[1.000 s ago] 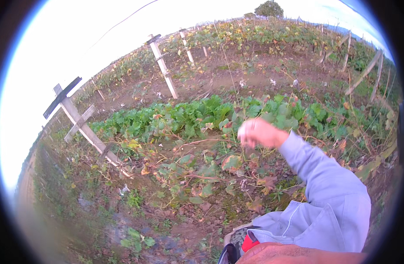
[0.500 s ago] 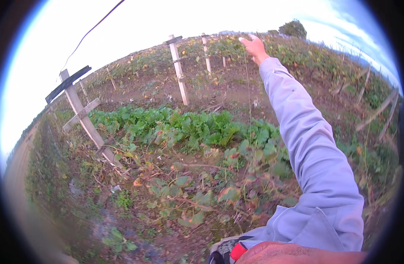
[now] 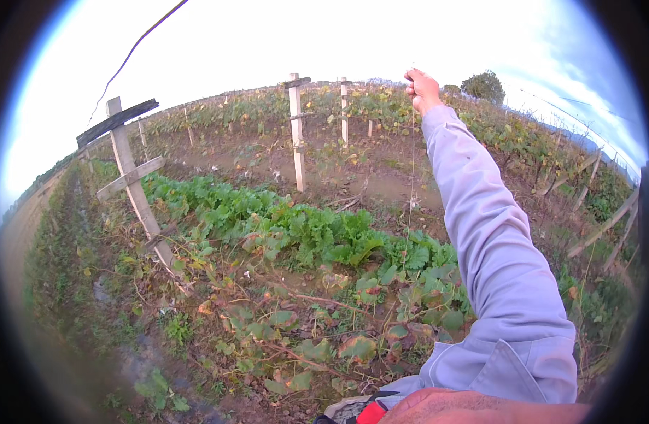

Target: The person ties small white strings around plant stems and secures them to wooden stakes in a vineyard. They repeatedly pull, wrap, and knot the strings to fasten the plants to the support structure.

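My right arm, in a pale lilac-grey sleeve, reaches up and away from me. At its end my right hand [image 3: 423, 92] is raised to the skyline, its fingers closed in a pinch. A thin string [image 3: 411, 177] hangs from it, running almost straight down towards the leaves; its upper end is hidden in the fingers. Below lie a row of bright green leafy vegetables [image 3: 303, 226] and reddish, partly withered vines [image 3: 296, 339]. My left hand is out of view.
A leaning wooden post [image 3: 130, 169] with crosspieces stands at the left, an overhead wire [image 3: 137, 42] running up from it. Another post [image 3: 297, 134] rises mid-field. Slanted poles [image 3: 604, 226] stand at the right. A dirt track [image 3: 24, 219] runs along the far left.
The view has tilted upward a little, so the posts and plants sit lower. My right hand's fingers, more spread before, are now drawn together. The string still hangs beneath it.
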### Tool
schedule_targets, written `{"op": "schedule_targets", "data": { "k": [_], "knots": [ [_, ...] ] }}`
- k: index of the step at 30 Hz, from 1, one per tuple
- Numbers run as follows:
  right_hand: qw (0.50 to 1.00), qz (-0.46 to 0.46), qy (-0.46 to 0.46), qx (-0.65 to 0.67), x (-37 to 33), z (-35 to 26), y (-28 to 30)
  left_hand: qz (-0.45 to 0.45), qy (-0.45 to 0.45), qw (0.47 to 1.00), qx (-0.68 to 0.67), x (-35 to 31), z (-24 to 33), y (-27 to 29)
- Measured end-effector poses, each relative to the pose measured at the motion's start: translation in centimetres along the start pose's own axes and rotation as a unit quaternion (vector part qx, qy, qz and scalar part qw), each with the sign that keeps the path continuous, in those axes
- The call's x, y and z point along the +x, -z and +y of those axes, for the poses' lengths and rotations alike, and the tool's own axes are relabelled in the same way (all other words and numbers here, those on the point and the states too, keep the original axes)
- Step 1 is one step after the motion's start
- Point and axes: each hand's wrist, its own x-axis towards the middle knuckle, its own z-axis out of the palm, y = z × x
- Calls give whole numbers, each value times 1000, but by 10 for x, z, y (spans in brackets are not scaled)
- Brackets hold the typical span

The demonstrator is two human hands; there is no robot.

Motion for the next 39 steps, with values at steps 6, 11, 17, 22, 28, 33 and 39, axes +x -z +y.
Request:
{"op": "schedule_targets", "data": {
  "k": [6, 11, 17, 22, 28, 33, 39],
  "knots": [
    [999, 30, 4, 22, -3, 5, 2, -4, 2, 1000, 4, 6, 4, -4],
    [999, 25, -25, -30, 0, 9, 3, -7, 3, 1000, 9, 10, 4, -7],
    [982, 41, -71, -170, -5, 17, 18, -7, 2, 1000, 11, 10, 3, -7],
    [944, -35, -87, -316, -36, 25, 30, -8, 0, 1000, 11, 8, 0, -5],
    [981, -56, -28, -186, -88, 0, 43, -10, -4, 1000, 6, 3, -8, 0],
    [992, -2, -127, 17, -162, -17, 65, -20, -5, 1000, -1, -10, -30, 9],
    [882, -384, -258, -84, -377, -23, 72, -60, 26, 998, 17, -41, -142, 27]
  ]
}}
